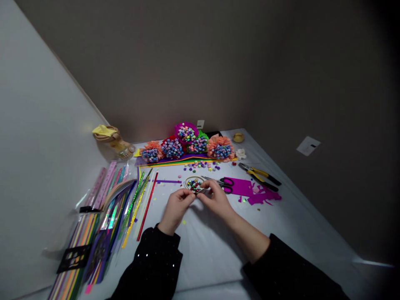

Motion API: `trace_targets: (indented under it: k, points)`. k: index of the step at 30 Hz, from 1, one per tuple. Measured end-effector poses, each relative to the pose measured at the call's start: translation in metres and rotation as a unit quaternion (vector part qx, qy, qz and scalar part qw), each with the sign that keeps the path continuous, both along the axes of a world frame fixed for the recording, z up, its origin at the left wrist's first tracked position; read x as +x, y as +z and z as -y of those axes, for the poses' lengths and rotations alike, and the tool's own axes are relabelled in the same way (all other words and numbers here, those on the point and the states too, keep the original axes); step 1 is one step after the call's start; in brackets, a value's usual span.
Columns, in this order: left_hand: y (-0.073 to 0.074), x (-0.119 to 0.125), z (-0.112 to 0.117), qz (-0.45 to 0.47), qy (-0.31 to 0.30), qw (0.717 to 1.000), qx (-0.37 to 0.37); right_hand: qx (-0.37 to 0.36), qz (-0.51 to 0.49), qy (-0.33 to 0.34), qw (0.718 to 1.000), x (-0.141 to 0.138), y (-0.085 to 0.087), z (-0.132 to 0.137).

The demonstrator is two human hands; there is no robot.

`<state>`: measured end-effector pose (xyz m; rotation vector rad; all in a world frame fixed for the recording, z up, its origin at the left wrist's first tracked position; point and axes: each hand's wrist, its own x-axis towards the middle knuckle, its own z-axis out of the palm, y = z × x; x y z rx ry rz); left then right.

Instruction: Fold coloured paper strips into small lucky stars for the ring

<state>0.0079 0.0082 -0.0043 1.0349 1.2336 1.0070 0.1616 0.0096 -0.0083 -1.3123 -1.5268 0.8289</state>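
The left hand (176, 209) and right hand (216, 199) pinch the near edge of a small gold-rimmed ring of colourful paper stars (194, 185) on the white-covered counter (200, 254). Their curled fingers (203, 192) hide the exact grip and part of the ring.

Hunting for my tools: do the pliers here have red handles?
No, the pliers lying beside the magenta paper have yellow and black handles, not red ones.

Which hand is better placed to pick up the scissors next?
Probably the right hand: it sits just beside the scissors' handles, while the left hand is farther away on the other side.
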Motion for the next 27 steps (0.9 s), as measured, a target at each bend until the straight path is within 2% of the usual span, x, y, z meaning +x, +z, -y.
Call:
trace_targets:
  k: [2,4,9,16,21,24,27]
  points:
    - [-0.0008,0.0008,0.0011,-0.008,0.004,1.000,0.021,0.040,0.016,-0.052,0.998,0.0001,0.0015,0.0017]
    - [-0.0026,0.0011,0.0018,-0.011,0.001,0.999,0.034,0.058,0.020,-0.060,0.996,-0.0002,0.0032,0.0037]
    - [-0.0062,0.0022,0.0022,0.000,-0.003,1.000,0.031,0.040,-0.029,0.000,0.999,-0.0038,0.0047,0.0081]
    - [-0.0063,0.0028,0.0017,0.015,-0.022,1.000,0.003,-0.007,-0.103,0.018,0.994,-0.0055,0.0022,0.0053]
    - [-0.0042,0.0011,0.0005,0.000,-0.025,1.000,0.006,-0.034,-0.085,0.048,0.995,-0.0059,-0.0006,0.0017]
    - [-0.0027,0.0020,0.0005,0.011,-0.003,1.000,-0.007,0.008,-0.041,0.036,0.998,-0.0076,-0.0013,0.0045]
    - [-0.0008,0.0040,0.0012,0.043,0.016,0.998,-0.030,0.110,0.033,0.007,0.993,-0.0084,-0.0010,0.0090]
